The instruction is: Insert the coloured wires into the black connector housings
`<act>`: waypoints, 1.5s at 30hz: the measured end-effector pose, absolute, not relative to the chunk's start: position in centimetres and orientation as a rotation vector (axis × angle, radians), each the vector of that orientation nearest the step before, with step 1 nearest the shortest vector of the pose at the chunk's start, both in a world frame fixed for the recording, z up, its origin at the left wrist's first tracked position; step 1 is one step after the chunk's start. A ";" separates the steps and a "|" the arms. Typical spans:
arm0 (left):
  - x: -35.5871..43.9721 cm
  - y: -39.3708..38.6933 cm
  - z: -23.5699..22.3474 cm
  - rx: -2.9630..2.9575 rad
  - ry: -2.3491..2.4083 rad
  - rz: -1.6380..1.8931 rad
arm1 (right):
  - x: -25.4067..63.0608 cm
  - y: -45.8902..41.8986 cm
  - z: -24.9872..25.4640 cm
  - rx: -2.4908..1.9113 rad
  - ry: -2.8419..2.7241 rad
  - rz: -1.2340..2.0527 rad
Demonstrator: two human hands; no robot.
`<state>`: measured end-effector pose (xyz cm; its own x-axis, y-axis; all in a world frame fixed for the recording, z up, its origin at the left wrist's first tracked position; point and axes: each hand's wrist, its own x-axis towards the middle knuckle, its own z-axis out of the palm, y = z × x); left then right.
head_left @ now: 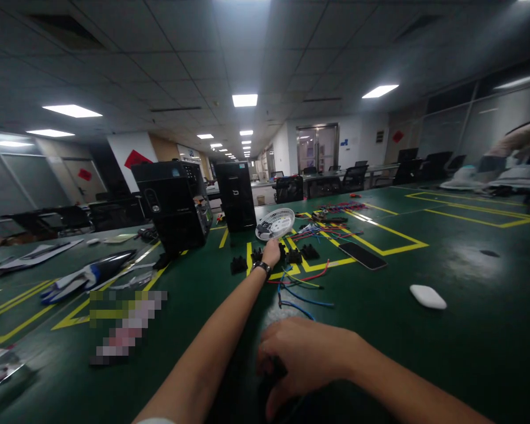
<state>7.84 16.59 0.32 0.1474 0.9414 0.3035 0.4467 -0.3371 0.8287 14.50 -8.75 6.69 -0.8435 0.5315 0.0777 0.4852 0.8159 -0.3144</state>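
Note:
My left hand (271, 253), with a dark watch (262, 268) on its wrist, stretches far over the table among a row of small black parts. Its fingers look closed, but what they grip is hidden. Beside it lie black blocks (310, 252), and just beyond stands a white slotted basket (287, 219) with grey pieces in it. Close to me, my right hand (302, 351) is curled, thumb below and fingers bent around something dark that I cannot make out. Blue, red and yellow-green wires (307, 298) lie between the two hands.
Two black computer towers (172, 206) stand at the back left. More coloured wires (340, 207), a dark flat slab (360, 255) and a white rounded case (428, 297) lie to the right. A blue-and-white bag (90, 275) is on the left. Another person (519, 144) bends over at far right.

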 end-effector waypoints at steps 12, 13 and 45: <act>8.4 15.3 1.6 2.427 1.356 0.828 | 15.5 -5.8 4.7 -1.737 -2.441 -0.222; 8.6 15.2 1.7 2.465 1.316 0.779 | 15.7 -5.6 4.7 -1.785 -2.447 -0.192; -1.4 1.2 1.2 1.038 0.585 1.025 | 16.7 -3.3 4.5 -1.299 -1.822 0.484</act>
<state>-1.36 1.23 1.19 0.4358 0.8981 0.0594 -0.4062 0.1374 0.9034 16.68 -3.27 4.45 -0.1241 0.9080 0.4003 0.5898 0.3919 -0.7061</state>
